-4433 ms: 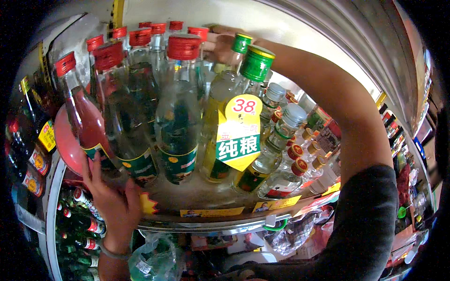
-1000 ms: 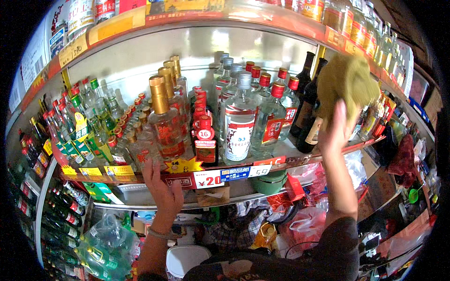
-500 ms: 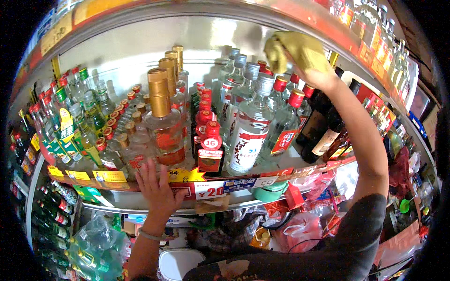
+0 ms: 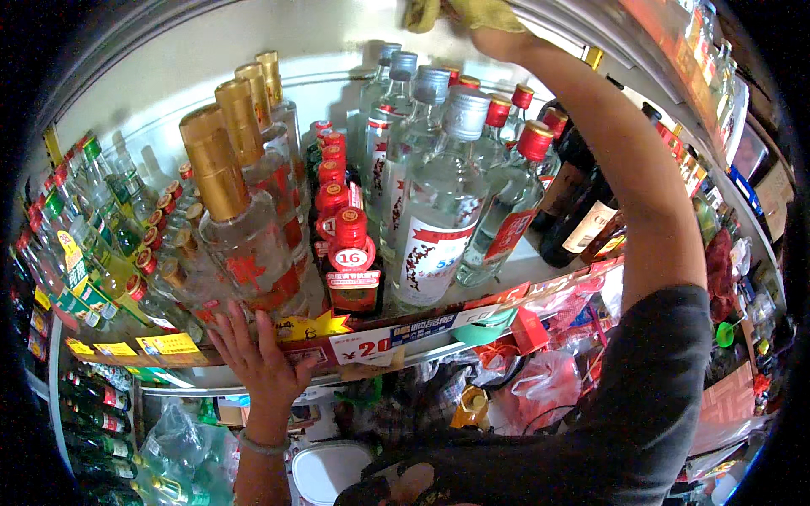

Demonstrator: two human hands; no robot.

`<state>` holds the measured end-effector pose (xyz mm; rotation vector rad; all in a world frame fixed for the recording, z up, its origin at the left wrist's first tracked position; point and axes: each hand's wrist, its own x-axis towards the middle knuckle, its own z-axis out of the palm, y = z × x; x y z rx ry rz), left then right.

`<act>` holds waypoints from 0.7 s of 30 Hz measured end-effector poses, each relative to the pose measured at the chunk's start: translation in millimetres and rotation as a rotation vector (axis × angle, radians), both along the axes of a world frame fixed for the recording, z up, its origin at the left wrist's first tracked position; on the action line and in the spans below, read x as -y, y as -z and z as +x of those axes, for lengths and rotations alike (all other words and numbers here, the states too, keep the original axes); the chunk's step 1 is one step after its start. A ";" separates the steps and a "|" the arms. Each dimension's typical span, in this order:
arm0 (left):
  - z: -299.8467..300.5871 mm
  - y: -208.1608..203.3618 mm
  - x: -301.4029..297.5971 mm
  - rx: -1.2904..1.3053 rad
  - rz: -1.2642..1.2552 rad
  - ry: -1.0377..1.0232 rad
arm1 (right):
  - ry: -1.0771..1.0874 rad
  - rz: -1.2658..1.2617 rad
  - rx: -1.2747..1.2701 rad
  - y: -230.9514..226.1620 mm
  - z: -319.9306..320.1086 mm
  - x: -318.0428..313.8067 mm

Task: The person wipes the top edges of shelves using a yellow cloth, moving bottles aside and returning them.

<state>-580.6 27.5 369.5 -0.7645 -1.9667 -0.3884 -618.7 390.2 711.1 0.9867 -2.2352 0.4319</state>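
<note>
My left hand (image 4: 263, 363) rests with spread fingers on the front edge of the shelf (image 4: 426, 333), beside the price strip. It is nearest a clear bottle with a tall gold cap (image 4: 215, 160). High at the back, my right hand (image 4: 499, 42) is against the white back panel (image 4: 329, 34) with a yellow cloth (image 4: 489, 15) in its grip. The cloth hides most of its fingers, and the picture's upper edge cuts it off. Below that arm stand clear bottles with silver caps (image 4: 464, 114) and red-capped bottles (image 4: 535, 142).
Small red-capped bottles (image 4: 349, 228) stand in a row mid-shelf. Green and clear bottles (image 4: 93, 219) crowd the left, dark bottles (image 4: 591, 223) the right. An upper shelf (image 4: 675, 67) with bottles juts out at top right. Below lie plastic bags (image 4: 548, 379) and a white lid (image 4: 332, 472).
My right hand and the cloth have moved up and left along the back panel. The view has shifted, so the bottles appear larger and farther left. My left hand stays at the shelf edge.
</note>
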 end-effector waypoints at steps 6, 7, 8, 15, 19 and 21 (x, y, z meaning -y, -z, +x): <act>-5.7 6.5 -2.7 -0.049 0.054 -0.016 | -0.375 0.200 0.269 -10.5 -20.4 13.1; -5.0 7.1 -1.1 -0.037 0.044 -0.027 | -0.537 0.179 0.321 -8.3 -27.5 28.8; -4.5 7.8 0.9 -0.025 0.033 -0.041 | -0.698 0.169 0.382 -5.7 -35.3 46.4; -5.1 9.0 4.1 0.001 0.053 -0.012 | 0.221 0.544 -0.004 8.5 -132.3 63.7; -6.8 8.1 -1.1 -0.035 0.085 -0.007 | -0.007 0.829 -0.518 7.5 -150.7 97.8; -5.3 9.0 -2.0 -0.007 0.049 0.021 | 0.048 0.893 -0.586 4.8 -157.1 106.4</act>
